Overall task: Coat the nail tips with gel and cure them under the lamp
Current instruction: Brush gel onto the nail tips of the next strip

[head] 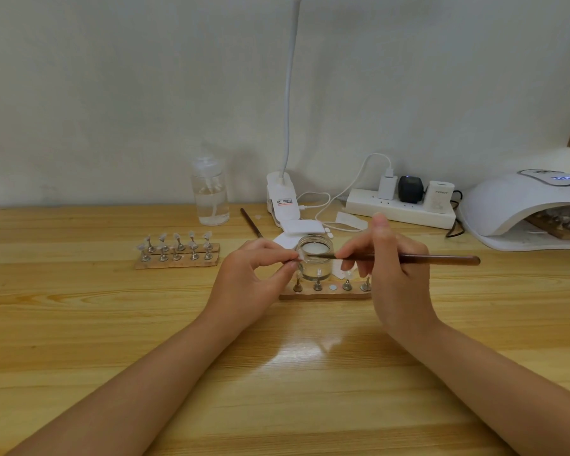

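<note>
Coating under way: a nail tip (299,256), pinched by the left hand (255,274), is brushed with gel by the brush (405,258) gripped in the right hand (392,258); curing in the lamp (520,205), off to that hand's right, judged next.

Left hand (254,274) and right hand (392,268) meet over the jar (315,258), which sits between them. A rack (324,291) lies just before the jar. Another rack (178,255) lies left of the left hand. The lamp (524,209) sits far right, beyond the right hand.
</note>
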A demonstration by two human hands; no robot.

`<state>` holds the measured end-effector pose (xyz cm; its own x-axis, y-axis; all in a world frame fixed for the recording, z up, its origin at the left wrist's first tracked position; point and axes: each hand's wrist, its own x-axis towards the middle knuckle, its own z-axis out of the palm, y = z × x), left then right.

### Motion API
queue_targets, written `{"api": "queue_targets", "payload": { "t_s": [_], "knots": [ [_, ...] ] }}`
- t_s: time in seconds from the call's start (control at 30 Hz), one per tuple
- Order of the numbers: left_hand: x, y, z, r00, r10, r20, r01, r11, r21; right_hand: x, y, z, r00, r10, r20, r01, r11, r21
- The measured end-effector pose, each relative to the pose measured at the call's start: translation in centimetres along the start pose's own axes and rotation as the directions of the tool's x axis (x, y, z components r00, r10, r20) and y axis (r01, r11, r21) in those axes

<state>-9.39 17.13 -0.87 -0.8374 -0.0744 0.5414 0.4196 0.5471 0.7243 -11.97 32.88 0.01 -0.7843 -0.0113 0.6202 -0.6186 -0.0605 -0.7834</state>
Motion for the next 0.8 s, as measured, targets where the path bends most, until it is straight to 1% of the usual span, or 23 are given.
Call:
{"api": "queue_targets", "payload": {
  "t_s": [0.1,0.2,0.53,0.67,0.8],
  "knots": [
    [-0.01,0.01,-0.05,1.0,0.011,0.002,-0.011,1.0,-0.008,-0.05,-0.06,0.11,0.999,-0.011,0.03,0.013,0.999,-0.039],
    [0.0,0.09,-0.02,1.0,0.013,0.001,-0.013,1.0,-0.01,-0.08,-0.06,0.24,0.998,0.015,0.06,-0.013,0.999,-0.043],
    [0.09,-0.07,-0.08,1.0,-0.007,-0.009,0.007,1.0,-0.008,-0.16,0.32,0.05,0.997,0.042,0.057,-0.04,0.999,-0.035],
    [0.09,0.0,-0.18,0.999,0.003,-0.041,-0.005,0.999,-0.054,-0.2,0.33,-0.1,0.999,0.039,0.022,-0.039,0.999,-0.024],
    [0.12,0.15,-0.21,0.998,0.007,-0.056,-0.01,0.998,-0.066,-0.04,0.27,-0.22,1.0,0.012,-0.029,-0.012,1.0,0.009]
  ]
}}
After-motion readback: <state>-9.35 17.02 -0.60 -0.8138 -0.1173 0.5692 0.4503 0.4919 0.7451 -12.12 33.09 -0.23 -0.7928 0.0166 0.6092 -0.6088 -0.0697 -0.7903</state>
